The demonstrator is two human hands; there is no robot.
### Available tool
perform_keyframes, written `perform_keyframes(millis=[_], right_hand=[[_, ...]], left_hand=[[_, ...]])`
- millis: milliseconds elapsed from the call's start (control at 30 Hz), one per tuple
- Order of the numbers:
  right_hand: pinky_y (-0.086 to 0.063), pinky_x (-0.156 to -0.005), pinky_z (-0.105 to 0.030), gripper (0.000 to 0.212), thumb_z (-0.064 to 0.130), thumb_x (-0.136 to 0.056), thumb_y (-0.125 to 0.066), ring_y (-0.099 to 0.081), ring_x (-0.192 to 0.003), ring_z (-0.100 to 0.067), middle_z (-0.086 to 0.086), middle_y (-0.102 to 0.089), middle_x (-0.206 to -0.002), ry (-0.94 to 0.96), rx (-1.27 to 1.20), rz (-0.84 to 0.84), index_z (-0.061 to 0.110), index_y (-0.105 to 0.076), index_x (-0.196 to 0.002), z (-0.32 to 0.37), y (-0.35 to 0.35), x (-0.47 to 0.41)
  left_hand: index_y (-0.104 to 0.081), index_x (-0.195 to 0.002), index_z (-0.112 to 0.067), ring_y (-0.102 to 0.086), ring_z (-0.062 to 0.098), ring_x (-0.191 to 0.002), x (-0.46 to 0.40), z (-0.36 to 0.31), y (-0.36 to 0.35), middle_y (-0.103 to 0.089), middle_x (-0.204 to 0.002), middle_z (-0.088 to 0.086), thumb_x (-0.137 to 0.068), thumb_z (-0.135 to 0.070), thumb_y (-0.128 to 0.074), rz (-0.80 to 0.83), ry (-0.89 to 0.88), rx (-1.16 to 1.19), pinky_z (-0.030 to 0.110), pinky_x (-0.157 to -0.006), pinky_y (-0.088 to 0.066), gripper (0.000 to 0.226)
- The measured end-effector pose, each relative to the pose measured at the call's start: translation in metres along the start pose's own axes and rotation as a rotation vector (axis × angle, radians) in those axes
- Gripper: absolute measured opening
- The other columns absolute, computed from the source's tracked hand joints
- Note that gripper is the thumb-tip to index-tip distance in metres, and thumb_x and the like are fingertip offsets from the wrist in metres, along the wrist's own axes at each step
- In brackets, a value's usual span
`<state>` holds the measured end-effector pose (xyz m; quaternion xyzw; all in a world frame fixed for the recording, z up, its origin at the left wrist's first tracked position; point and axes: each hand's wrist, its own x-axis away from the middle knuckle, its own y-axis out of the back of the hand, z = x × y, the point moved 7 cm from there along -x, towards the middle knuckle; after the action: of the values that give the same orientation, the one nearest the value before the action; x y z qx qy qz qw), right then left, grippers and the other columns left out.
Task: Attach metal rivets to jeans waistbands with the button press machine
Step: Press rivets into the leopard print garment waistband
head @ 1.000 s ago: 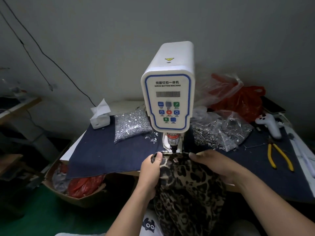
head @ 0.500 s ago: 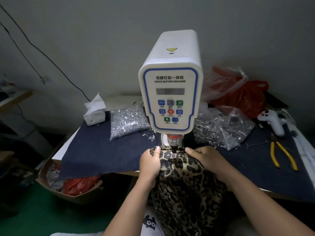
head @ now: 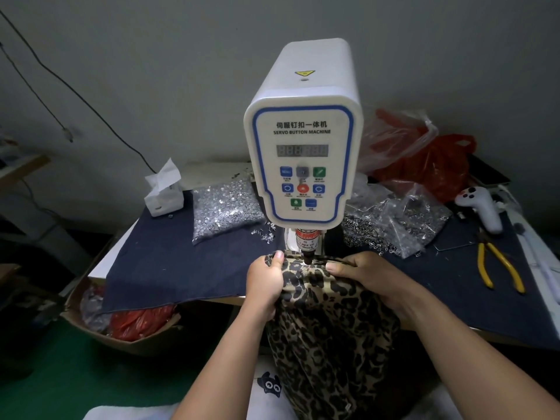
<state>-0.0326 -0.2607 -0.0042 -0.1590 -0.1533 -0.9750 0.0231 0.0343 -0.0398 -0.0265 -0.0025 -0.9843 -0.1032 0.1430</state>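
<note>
Where press (head: 306, 147) stands, bag (head: 225, 207) left holds silver rivets

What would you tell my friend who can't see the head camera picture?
Two hands, left and right, hold leopard-print cloth under the punch of a white button machine. Bags of rivets and yellow pliers lie on the table.

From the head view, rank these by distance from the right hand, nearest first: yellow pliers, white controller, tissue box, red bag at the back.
Measured from the right hand, whose grip is on the leopard-print garment:
1. Yellow pliers, on the cloth to its right.
2. White controller, farther right and back.
3. Red bag, behind, by the wall; close to the controller's rank.
4. Tissue box, far left beyond the machine.
</note>
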Motion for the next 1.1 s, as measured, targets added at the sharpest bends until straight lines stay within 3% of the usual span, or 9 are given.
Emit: perform_keyframes(millis=[133,233,367,567,700,900,1100], right_hand=[[-0.055,-0.097,-0.047,0.061,0.066,-0.071,-0.077,-0.076,-0.092,-0.028,-0.008,-0.079,-0.091,-0.032,-0.016,0.011,0.008,-0.078,-0.092,0.0003,0.0018,0.0021],[-0.055,-0.1,-0.047,0.057,0.064,-0.073,-0.077,-0.077,-0.092,-0.025,-0.007,-0.08,-0.092,-0.043,-0.027,0.012,0.01,-0.079,-0.093,0.0011,0.0018,0.0039],[-0.056,-0.095,-0.042,0.048,0.058,-0.081,-0.076,-0.076,-0.094,-0.027,-0.007,-0.08,-0.092,-0.031,-0.043,-0.002,0.011,-0.079,-0.091,0.0022,0.0029,0.0057],[-0.056,-0.086,-0.039,0.05,0.056,-0.08,-0.076,-0.075,-0.092,-0.031,-0.012,-0.079,-0.093,-0.017,-0.071,-0.002,0.007,-0.076,-0.089,0.0012,0.0037,0.0059],[-0.054,-0.077,-0.033,0.041,0.058,-0.077,-0.076,-0.074,-0.079,-0.018,-0.009,-0.079,-0.089,-0.014,-0.07,0.011,0.017,-0.077,-0.079,-0.0002,0.0033,0.0046],[-0.056,-0.086,-0.039,0.051,0.06,-0.071,-0.075,-0.076,-0.091,-0.024,-0.007,-0.079,-0.093,-0.028,-0.056,0.017,0.014,-0.078,-0.092,-0.0042,0.0047,0.0027],[-0.053,-0.078,-0.032,0.057,0.063,-0.069,-0.073,-0.074,-0.08,-0.015,-0.007,-0.079,-0.091,-0.017,-0.029,0.025,0.01,-0.075,-0.091,-0.0029,0.0054,0.0028]], left_hand=[[-0.066,-0.095,0.002,-0.067,0.024,-0.056,0.0003,0.0013,-0.0044,-0.068,-0.079,0.012,-0.107,-0.031,-0.055,0.041,0.035,0.052,0.034,-0.05,-0.052,0.037],[-0.064,-0.09,-0.003,-0.066,0.025,-0.058,-0.0017,0.0021,-0.0053,-0.066,-0.078,0.011,-0.107,-0.031,-0.055,0.045,0.04,0.048,0.034,-0.056,-0.051,0.034],[-0.054,-0.084,-0.009,-0.061,0.017,-0.042,-0.0008,0.0038,-0.0068,-0.059,-0.074,0.01,-0.109,-0.029,-0.053,0.071,0.042,0.075,0.023,-0.038,-0.042,0.032],[-0.054,-0.087,-0.01,-0.067,0.024,-0.052,-0.004,0.0067,-0.008,-0.065,-0.085,0.017,-0.109,-0.03,-0.052,0.101,0.027,0.08,0.025,-0.041,-0.043,0.03],[-0.051,-0.08,-0.013,-0.06,0.02,-0.052,-0.0053,0.0064,-0.0057,-0.058,-0.08,0.013,-0.109,-0.03,-0.053,0.09,0.005,0.044,0.026,-0.043,-0.042,0.033],[-0.048,-0.078,-0.012,-0.058,0.014,-0.039,-0.0017,0.0038,-0.0073,-0.053,-0.07,0.004,-0.109,-0.027,-0.052,0.104,0.013,0.063,0.021,-0.038,-0.041,0.034],[-0.048,-0.079,-0.014,-0.058,0.015,-0.046,-0.0014,0.0049,-0.0067,-0.052,-0.07,0.002,-0.109,-0.029,-0.053,0.11,0.014,0.053,0.024,-0.042,-0.042,0.034]])
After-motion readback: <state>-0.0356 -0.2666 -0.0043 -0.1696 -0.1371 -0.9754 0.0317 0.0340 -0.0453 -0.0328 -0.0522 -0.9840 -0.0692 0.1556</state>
